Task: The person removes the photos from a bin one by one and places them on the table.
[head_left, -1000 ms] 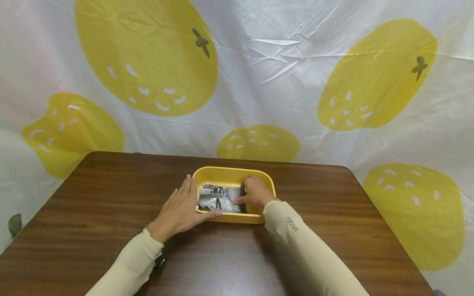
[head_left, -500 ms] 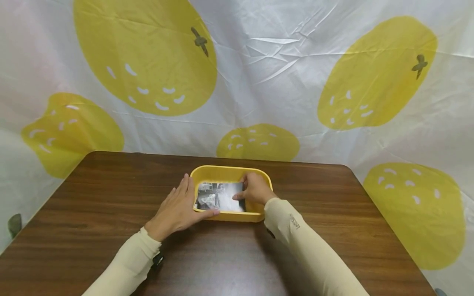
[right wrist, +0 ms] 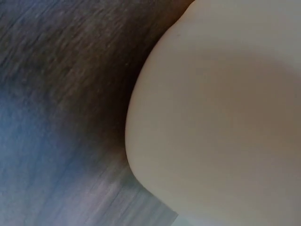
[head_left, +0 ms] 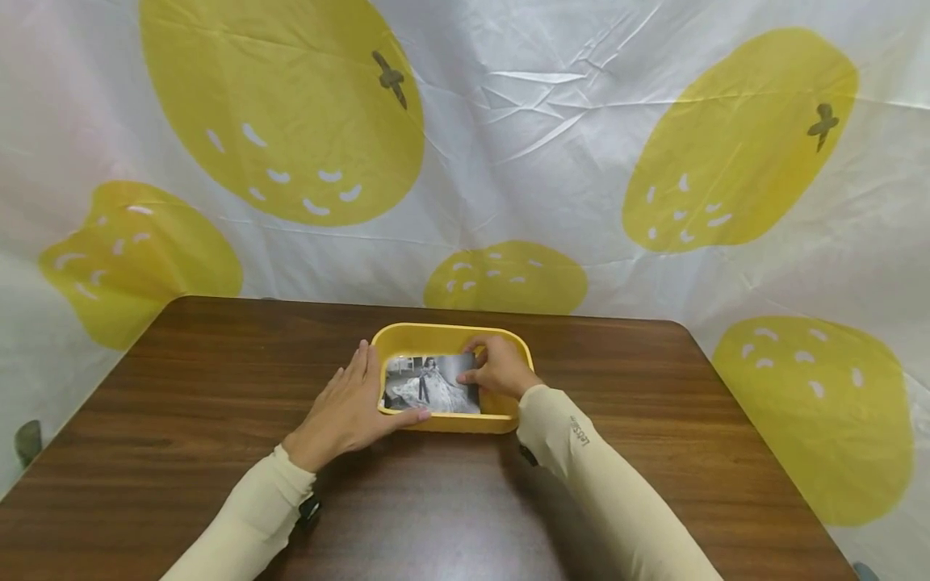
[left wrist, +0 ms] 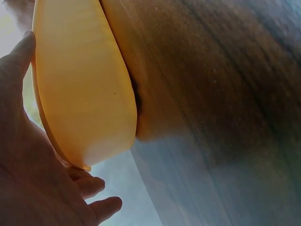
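Observation:
A yellow plastic tray [head_left: 465, 423] with rounded corners rests on the table. Inside it is a black-and-white photo print [head_left: 417, 386], its right end tilted up. My right hand [head_left: 503, 373] pinches the print near its right edge, thumb on top and fingers curled at the far side. Along the tray's left end lies my left hand [head_left: 340, 418], fingers straight and thumb on the front rim. The left wrist view shows the left hand [left wrist: 35, 165] against the tray's outer wall [left wrist: 84, 80]. Only the outer wall [right wrist: 211, 122] appears in the right wrist view; the right hand is hidden there.
The dark wood-grain table [head_left: 218, 387] extends around the tray on all sides, its far edge close behind. A white cloth [head_left: 523, 186] printed with yellow lemons hangs behind and beside the table.
The print shifts slightly, its glare gone and its right end raised a little in my right hand's pinch. Tray and left hand slid slightly left at first, then stayed nearly still.

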{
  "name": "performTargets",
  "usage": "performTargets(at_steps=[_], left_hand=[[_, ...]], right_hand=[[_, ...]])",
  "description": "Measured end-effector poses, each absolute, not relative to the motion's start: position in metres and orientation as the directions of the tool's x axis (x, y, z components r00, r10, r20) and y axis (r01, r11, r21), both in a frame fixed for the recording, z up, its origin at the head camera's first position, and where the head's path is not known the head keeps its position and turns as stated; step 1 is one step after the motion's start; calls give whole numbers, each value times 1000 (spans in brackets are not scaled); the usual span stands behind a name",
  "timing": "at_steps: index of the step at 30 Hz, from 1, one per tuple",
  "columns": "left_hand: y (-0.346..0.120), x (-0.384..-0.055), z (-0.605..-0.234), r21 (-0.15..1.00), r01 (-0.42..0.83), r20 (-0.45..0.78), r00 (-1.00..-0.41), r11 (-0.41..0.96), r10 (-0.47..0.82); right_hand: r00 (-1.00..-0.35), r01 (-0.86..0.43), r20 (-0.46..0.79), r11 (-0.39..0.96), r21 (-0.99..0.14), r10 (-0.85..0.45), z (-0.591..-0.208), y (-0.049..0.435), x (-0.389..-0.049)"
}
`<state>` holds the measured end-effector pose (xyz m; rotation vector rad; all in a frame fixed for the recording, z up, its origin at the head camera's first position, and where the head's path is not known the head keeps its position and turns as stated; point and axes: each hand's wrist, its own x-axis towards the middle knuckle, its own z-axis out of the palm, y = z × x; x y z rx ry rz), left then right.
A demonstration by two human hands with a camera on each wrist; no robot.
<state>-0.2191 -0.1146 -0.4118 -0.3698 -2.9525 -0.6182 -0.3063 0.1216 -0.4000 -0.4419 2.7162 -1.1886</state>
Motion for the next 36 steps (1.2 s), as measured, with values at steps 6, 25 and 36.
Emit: performTargets(at_steps=[6, 25, 36], left_hand=[[-115, -220, -413, 392, 255, 145, -966, 884, 214], [-115, -227, -413, 390, 220, 103, -975, 894, 196], [-115, -228, -412, 397, 215, 93, -977, 892, 194]], right_hand=[[-948, -162, -32, 564, -810, -317, -399, 122, -305], [-967, -179, 43, 551, -815, -250, -355, 152, -307], [-964, -206, 79, 530, -823, -253, -340, 178, -284]])
